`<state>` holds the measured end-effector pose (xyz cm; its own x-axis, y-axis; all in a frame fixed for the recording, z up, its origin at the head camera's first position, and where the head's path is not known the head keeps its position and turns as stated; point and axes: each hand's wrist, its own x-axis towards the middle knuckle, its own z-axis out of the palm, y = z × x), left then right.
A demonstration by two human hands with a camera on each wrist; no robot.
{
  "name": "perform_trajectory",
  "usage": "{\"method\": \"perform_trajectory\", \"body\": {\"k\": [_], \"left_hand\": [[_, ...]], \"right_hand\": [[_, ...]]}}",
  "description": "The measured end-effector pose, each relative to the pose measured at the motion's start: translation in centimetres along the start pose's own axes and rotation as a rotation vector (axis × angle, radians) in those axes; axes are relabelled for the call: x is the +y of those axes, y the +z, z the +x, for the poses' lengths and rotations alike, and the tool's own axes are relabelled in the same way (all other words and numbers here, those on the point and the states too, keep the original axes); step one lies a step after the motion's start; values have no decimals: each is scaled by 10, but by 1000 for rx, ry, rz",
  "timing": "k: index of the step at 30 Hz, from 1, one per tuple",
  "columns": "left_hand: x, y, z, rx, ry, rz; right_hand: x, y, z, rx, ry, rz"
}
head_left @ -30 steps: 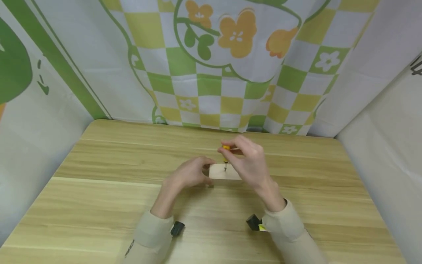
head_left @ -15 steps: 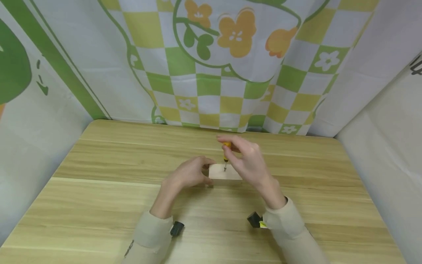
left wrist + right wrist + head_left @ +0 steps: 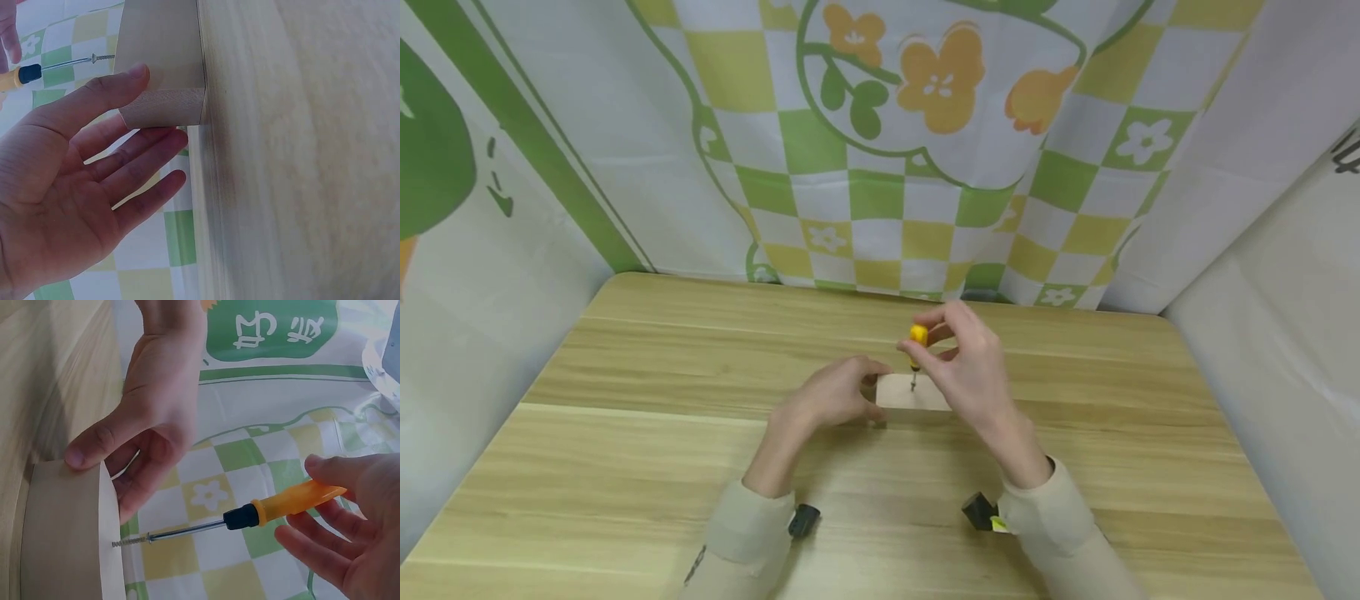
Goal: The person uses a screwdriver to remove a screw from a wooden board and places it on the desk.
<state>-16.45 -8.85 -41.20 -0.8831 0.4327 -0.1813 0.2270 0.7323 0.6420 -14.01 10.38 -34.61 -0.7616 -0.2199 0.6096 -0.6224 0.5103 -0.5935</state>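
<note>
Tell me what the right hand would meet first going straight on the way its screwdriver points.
Probably the screw, through the screwdriver the right hand holds: its tip seems to touch the screw's head. Next in line is the wooden block; how deep the screw sits is unclear.

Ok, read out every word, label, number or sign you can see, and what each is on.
"好", it appears: white, on the green patch of the printed cloth, right wrist view.
White character beside it: unclear, can't read it surely.
Dark strokes at the head view's right edge: cut off, unreadable.
Dark mark on the left sleeve: too small.
Screwdriver and wooden block: no lettering I can make out.
</note>
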Motion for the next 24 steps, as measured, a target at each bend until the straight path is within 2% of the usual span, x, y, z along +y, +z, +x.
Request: {"method": "perform_trajectory", "body": {"k": [3,8,15,24], "left_hand": [[-1,1,0,0,1,1],[-1,1,1,-2,-2,-6],[0,2,1,-8,-1,-17],[1,0,1,-11,-18,-42]], "right_hand": [[-2,-1,-1,9,10,-15],[-3,-3,1,6,-3,57],[1,-8,3,-53,-18,160],[3,-8,2,-89,-13,190]]}}
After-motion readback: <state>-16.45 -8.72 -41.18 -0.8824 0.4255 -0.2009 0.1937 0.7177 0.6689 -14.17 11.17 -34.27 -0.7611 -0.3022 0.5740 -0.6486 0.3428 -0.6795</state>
